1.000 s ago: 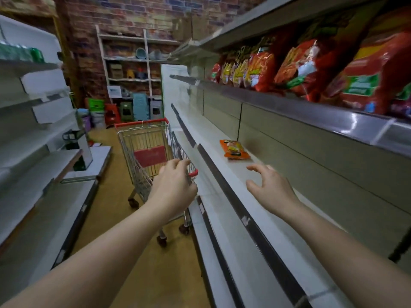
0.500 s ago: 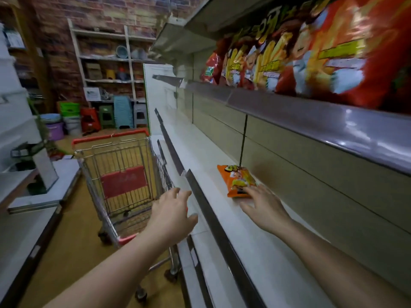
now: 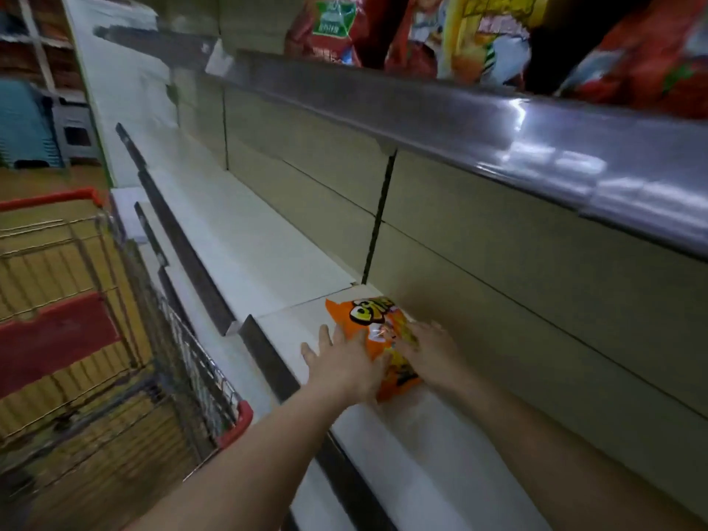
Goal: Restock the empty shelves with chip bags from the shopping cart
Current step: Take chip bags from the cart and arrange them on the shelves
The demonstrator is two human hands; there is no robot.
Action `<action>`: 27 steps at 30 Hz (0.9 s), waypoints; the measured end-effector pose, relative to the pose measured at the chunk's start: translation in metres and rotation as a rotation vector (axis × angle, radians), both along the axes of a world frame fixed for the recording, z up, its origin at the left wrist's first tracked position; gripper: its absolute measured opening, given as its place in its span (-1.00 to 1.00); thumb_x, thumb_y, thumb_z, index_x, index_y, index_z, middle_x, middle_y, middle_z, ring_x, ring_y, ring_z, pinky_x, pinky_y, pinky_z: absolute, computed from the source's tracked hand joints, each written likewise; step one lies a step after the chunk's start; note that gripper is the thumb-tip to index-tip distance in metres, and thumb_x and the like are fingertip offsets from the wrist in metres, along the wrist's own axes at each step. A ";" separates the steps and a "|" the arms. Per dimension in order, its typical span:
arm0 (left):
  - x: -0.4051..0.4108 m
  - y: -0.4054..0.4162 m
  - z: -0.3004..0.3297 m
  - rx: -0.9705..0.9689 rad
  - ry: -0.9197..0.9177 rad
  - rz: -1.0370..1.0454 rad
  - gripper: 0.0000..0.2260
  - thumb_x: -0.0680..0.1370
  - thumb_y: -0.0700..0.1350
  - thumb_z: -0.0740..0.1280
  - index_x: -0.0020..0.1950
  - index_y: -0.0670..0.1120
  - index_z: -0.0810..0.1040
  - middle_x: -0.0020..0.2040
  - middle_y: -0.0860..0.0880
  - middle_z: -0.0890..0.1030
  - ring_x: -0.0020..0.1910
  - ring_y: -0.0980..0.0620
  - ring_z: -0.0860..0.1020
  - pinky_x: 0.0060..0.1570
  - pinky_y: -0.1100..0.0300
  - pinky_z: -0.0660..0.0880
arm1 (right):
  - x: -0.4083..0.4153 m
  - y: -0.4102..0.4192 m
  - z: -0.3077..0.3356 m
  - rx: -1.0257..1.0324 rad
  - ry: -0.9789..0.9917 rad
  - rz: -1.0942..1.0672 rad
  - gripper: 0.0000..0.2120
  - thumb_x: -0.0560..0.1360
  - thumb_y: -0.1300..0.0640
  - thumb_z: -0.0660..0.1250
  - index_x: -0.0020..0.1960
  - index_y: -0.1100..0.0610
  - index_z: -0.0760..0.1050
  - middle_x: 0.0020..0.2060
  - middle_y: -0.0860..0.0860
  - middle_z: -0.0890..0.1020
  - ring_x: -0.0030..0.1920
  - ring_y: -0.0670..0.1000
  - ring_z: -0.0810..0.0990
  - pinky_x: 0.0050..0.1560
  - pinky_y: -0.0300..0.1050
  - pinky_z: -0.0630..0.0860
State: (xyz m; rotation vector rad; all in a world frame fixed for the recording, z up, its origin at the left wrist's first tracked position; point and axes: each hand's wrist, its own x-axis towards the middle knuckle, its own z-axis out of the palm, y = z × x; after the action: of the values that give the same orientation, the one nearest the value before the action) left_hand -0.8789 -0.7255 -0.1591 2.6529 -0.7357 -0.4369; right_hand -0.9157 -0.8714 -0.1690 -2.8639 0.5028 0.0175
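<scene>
Head view shows both hands on one orange chip bag [image 3: 377,339] lying flat on the white shelf [image 3: 245,239]: the left hand [image 3: 344,367] presses its near-left edge with fingers spread, the right hand [image 3: 429,352] lies over its right side, fingers fairly straight. Risk, as I judge it: the slick bag could slide from under flat palms toward the shelf's dark front lip and drop. Left of the bag stands the wire cart [image 3: 115,339]; above it, a stocked shelf of red bags [image 3: 632,44].

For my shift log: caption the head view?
Both hands, left and right, rest on an orange chip bag lying on the white shelf.
</scene>
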 end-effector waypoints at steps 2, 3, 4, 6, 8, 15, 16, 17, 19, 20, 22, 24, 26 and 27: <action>0.026 -0.013 -0.011 -0.021 0.044 -0.029 -0.46 0.61 0.22 -0.02 0.53 0.02 0.09 0.56 -0.13 -0.01 0.53 -0.19 -0.12 0.42 -0.27 -0.14 | 0.018 -0.004 0.000 0.023 0.019 -0.057 -0.55 0.62 -0.10 0.01 0.44 0.05 0.30 0.37 0.09 0.42 0.33 0.11 0.40 0.28 -0.13 0.26; 0.038 -0.018 -0.014 -0.030 0.063 -0.028 -0.47 0.60 0.23 -0.03 0.52 0.01 0.11 0.55 -0.14 0.02 0.53 -0.19 -0.11 0.42 -0.27 -0.13 | 0.027 -0.006 0.001 0.041 0.026 -0.094 -0.57 0.63 -0.07 0.03 0.42 0.07 0.33 0.34 0.11 0.46 0.30 0.13 0.43 0.22 -0.13 0.30; 0.050 -0.024 -0.019 -0.037 0.082 -0.018 -0.46 0.60 0.23 -0.04 0.51 0.00 0.12 0.55 -0.15 0.04 0.53 -0.19 -0.10 0.42 -0.26 -0.13 | 0.036 -0.009 0.000 0.065 0.027 -0.141 -0.58 0.63 -0.07 0.04 0.40 0.08 0.35 0.30 0.12 0.48 0.28 0.13 0.45 0.18 -0.13 0.33; 0.070 -0.033 -0.028 -0.040 0.114 0.017 -0.45 0.61 0.22 -0.02 0.52 -0.04 0.10 0.54 -0.17 0.07 0.53 -0.19 -0.07 0.43 -0.23 -0.11 | 0.051 -0.013 -0.003 0.117 0.035 -0.228 -0.59 0.62 -0.06 0.06 0.37 0.11 0.38 0.28 0.14 0.50 0.26 0.14 0.46 0.15 -0.12 0.37; 0.083 -0.041 -0.036 -0.071 0.136 0.047 -0.44 0.60 0.20 0.03 0.52 -0.07 0.11 0.52 -0.18 0.13 0.51 -0.20 0.03 0.43 -0.19 -0.03 | 0.062 -0.015 -0.006 0.168 0.040 -0.284 -0.61 0.63 -0.03 0.06 0.35 0.13 0.39 0.26 0.16 0.51 0.25 0.15 0.47 0.12 -0.13 0.37; 0.109 -0.053 -0.058 -0.538 0.508 0.168 -0.45 0.59 0.11 0.17 0.51 -0.02 0.07 0.39 -0.23 0.30 0.27 -0.26 0.42 0.28 -0.02 0.37 | 0.081 -0.020 -0.023 0.355 -0.004 -0.445 -0.51 0.57 -0.16 0.10 0.41 0.06 0.34 0.30 0.11 0.49 0.28 0.14 0.45 0.28 -0.03 0.37; 0.111 -0.054 -0.061 -0.605 0.553 0.189 -0.43 0.57 0.14 0.19 0.51 0.00 0.08 0.35 -0.22 0.36 0.23 -0.24 0.46 0.26 -0.02 0.41 | 0.081 -0.020 -0.025 0.387 -0.025 -0.478 -0.49 0.55 -0.19 0.14 0.40 0.05 0.35 0.28 0.10 0.50 0.26 0.12 0.47 0.27 -0.01 0.39; 0.113 -0.054 -0.061 -0.655 0.586 0.210 -0.40 0.56 0.16 0.21 0.51 0.02 0.07 0.33 -0.21 0.41 0.22 -0.22 0.48 0.23 0.01 0.43 | 0.079 -0.019 -0.026 0.435 -0.055 -0.510 -0.48 0.52 -0.20 0.18 0.38 0.06 0.37 0.24 0.09 0.53 0.23 0.11 0.50 0.26 0.01 0.41; 0.114 -0.055 -0.062 -0.701 0.638 0.242 -0.33 0.55 0.16 0.25 0.53 -0.02 0.01 0.34 -0.18 0.43 0.24 -0.18 0.48 0.14 0.13 0.42 | 0.074 -0.017 -0.029 0.576 -0.099 -0.582 -0.52 0.49 -0.19 0.25 0.28 0.08 0.45 0.15 0.07 0.58 0.14 0.09 0.57 0.22 0.02 0.47; 0.113 -0.054 -0.062 -0.706 0.656 0.254 -0.31 0.54 0.16 0.27 0.53 -0.05 0.01 0.34 -0.18 0.43 0.24 -0.16 0.47 0.10 0.17 0.40 | 0.070 -0.016 -0.029 0.668 -0.107 -0.612 -0.56 0.49 -0.18 0.27 0.22 0.10 0.50 0.10 0.07 0.62 0.07 0.07 0.61 0.17 0.00 0.51; 0.110 -0.053 -0.060 -0.705 0.691 0.273 -0.27 0.51 0.17 0.31 0.51 -0.09 0.04 0.34 -0.17 0.43 0.26 -0.16 0.46 0.16 0.14 0.41 | 0.061 -0.012 -0.027 0.822 -0.122 -0.644 -0.61 0.49 -0.14 0.29 0.13 0.13 0.56 0.00 0.08 0.68 -0.06 0.03 0.66 -0.02 -0.11 0.57; 0.104 -0.050 -0.054 -0.711 0.721 0.294 -0.24 0.46 0.19 0.36 0.49 -0.12 0.10 0.35 -0.17 0.41 0.27 -0.17 0.45 0.25 0.06 0.42 | 0.051 -0.008 -0.025 0.881 -0.172 -0.653 -0.63 0.49 -0.12 0.30 0.13 0.13 0.57 -0.05 0.08 0.69 -0.09 0.03 0.67 -0.12 -0.17 0.56; 0.096 -0.046 -0.049 -0.727 0.722 0.317 -0.26 0.41 0.20 0.41 0.42 -0.15 0.23 0.30 -0.17 0.44 0.23 -0.16 0.48 0.23 0.00 0.46 | 0.040 -0.003 -0.021 0.875 -0.232 -0.650 -0.64 0.50 -0.13 0.29 0.13 0.10 0.58 -0.08 0.05 0.69 -0.08 0.02 0.67 -0.03 -0.12 0.57; 0.090 -0.043 -0.043 -0.738 0.712 0.320 -0.29 0.40 0.19 0.43 0.38 -0.16 0.28 0.27 -0.16 0.47 0.20 -0.15 0.50 0.19 0.01 0.48 | 0.034 -0.001 -0.018 0.863 -0.255 -0.645 -0.66 0.50 -0.13 0.27 0.11 0.09 0.58 -0.10 0.03 0.69 -0.09 0.01 0.67 0.00 -0.11 0.57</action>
State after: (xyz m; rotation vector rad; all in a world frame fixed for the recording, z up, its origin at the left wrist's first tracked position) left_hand -0.7889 -0.7688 -0.2025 1.6984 -0.1740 -0.7726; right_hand -0.8820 -0.8721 -0.1869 -1.7539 1.0278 -0.1891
